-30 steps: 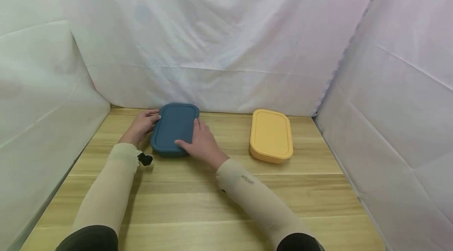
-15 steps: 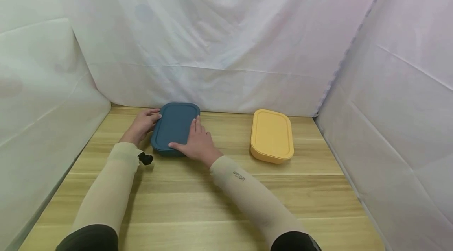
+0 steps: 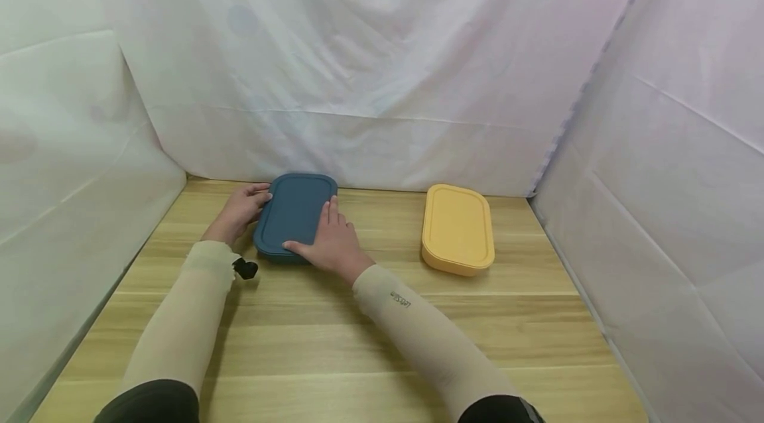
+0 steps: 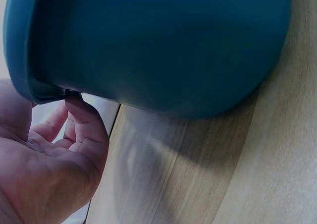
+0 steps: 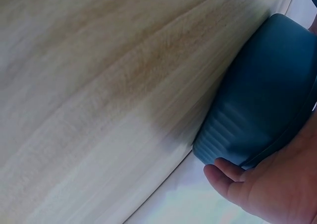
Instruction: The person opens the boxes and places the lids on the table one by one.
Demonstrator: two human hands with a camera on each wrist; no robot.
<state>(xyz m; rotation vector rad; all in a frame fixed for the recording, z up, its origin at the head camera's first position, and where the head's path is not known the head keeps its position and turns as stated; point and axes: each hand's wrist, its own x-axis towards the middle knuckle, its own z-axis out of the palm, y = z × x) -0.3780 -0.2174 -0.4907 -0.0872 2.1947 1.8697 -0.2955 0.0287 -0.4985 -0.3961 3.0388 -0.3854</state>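
Observation:
A dark blue lunch box [image 3: 298,211] with a lid stands near the back of the table, left of centre. At its left side my left hand [image 3: 240,211] holds the lid's edge. The left wrist view shows a curled fingertip [image 4: 79,105] tucked under the lid's rim, with the other fingers partly hidden behind. My right hand [image 3: 334,237] lies over the near right part of the lid, thumb spread across the top and fingers along the right edge. In the right wrist view, its fingertips [image 5: 220,177] reach down the blue side wall.
A yellow lunch box [image 3: 458,227] with its lid on stands to the right on the wooden table [image 3: 334,357]. White cloth [image 3: 382,65] hangs behind the table and along both sides.
My right hand has shifted slightly left and further onto the lid, its thumb moving left across the top. My left hand, the blue box and the yellow box look unmoved.

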